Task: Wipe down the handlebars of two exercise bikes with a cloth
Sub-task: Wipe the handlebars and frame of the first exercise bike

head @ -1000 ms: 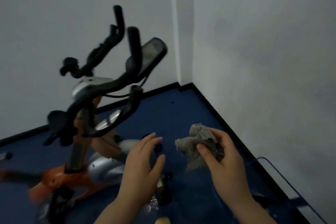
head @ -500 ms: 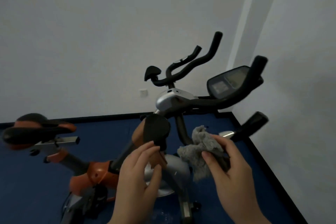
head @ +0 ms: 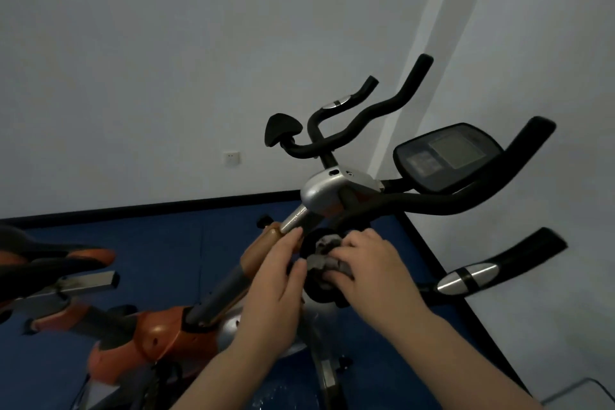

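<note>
while your right hand (head: 372, 263) presses the grey cloth (head: 324, 265) onto the handlebar's (head: 432, 206) black end with curled fingers, your left hand (head: 276, 280) rests beside it, fingers relaxed, holding nothing.

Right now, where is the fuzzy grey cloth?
In the head view, low and centre, the crumpled grey cloth is under the right hand, pressed on a round black pad of the orange exercise bike, beside the left hand.

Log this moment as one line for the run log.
right hand presses cloth on black pad | left hand steadies it | handlebars unwiped
</note>
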